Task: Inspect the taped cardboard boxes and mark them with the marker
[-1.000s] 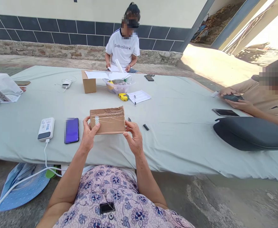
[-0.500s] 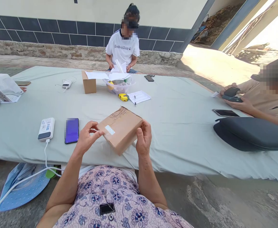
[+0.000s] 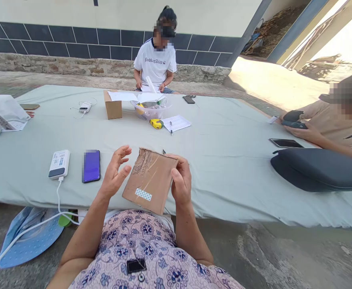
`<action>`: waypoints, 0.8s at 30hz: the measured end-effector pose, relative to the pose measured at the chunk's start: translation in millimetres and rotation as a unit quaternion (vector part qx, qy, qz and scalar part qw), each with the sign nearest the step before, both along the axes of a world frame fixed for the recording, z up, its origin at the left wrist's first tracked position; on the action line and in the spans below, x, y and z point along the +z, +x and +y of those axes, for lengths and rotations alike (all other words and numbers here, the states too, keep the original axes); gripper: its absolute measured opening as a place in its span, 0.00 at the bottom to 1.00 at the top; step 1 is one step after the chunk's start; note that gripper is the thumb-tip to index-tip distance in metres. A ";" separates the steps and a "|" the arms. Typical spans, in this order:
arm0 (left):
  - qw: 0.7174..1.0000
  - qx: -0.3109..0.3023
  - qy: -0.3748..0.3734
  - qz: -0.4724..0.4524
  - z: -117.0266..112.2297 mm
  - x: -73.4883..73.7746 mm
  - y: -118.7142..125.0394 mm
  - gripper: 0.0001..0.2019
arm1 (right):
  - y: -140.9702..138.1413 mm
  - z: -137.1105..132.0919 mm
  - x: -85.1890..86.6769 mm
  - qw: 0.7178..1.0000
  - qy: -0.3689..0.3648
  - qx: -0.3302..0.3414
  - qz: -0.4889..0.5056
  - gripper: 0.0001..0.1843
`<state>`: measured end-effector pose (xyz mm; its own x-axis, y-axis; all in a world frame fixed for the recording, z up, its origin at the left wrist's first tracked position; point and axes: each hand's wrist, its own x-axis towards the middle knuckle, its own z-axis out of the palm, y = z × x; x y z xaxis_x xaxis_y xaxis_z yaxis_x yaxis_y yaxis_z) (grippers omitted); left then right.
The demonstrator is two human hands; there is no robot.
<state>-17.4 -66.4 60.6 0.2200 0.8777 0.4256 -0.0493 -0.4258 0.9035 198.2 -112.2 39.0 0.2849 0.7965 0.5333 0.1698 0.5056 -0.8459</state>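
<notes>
A brown cardboard box [image 3: 150, 176] is tilted up at the table's near edge, its broad face toward me. Dark scribbled lines mark its upper left corner, and a pale patterned strip [image 3: 143, 194] is stuck near its lower edge. My right hand [image 3: 182, 180] grips the box by its right side, thumb in front and fingers behind. Left of the box, my left hand [image 3: 116, 170] is open with its fingers apart and curved, close to the box's edge. Just behind the box's top edge shows the tip of a small dark object [image 3: 164, 151], mostly hidden.
On the cloth-covered table [image 3: 224, 132] lie a white power bank [image 3: 59, 164] with a cable, a purple-screened phone [image 3: 91, 166], a yellow tape measure [image 3: 156, 123], a plastic basket [image 3: 151, 110], a small carton [image 3: 113, 109] and a black case [image 3: 320, 169]. Other people sit around it.
The box has been tipped up and turned, so its marked face is toward me and lower. My left hand has let go of its left side; the right still holds it.
</notes>
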 end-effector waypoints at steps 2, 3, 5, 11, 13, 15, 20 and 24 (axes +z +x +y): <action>1.000 -0.026 -0.011 0.008 -3.6 3.2 6.9 0.32 | -2.1 -2.1 -0.2 1.000 0.019 0.023 -0.007 0.22; 0.999 -0.038 -0.014 0.014 -5.4 4.9 9.7 0.31 | -2.7 -2.8 -0.3 0.999 0.024 0.031 -0.012 0.22; 0.998 -0.049 -0.019 0.026 -8.2 7.6 13.7 0.27 | -2.9 -3.4 -0.6 0.999 0.022 0.038 -0.021 0.23; 0.999 -0.045 -0.003 0.023 -10.1 7.1 18.9 0.19 | 1.4 0.8 -2.5 0.998 0.029 0.061 -0.006 0.23; 0.999 -0.043 0.007 0.020 -10.1 7.1 20.3 0.17 | 2.6 2.9 -3.4 0.996 0.038 0.076 0.010 0.21; 0.999 -0.046 0.017 0.023 -10.4 7.8 21.3 0.15 | 3.7 4.5 -4.4 0.996 0.035 0.084 0.016 0.22; 0.997 -0.053 0.029 0.046 -12.6 7.7 20.9 0.14 | 5.0 4.7 -5.4 0.992 0.041 0.115 0.040 0.19; 0.997 -0.037 0.010 0.064 -14.7 4.7 21.4 0.19 | 3.5 2.3 -0.2 0.992 0.039 0.115 0.045 0.20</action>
<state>3.9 -81.1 65.3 0.3366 0.8493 0.4066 0.0336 -0.4424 0.8962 201.7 -109.9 38.8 0.1500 0.8029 0.5769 -0.0310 0.5871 -0.8089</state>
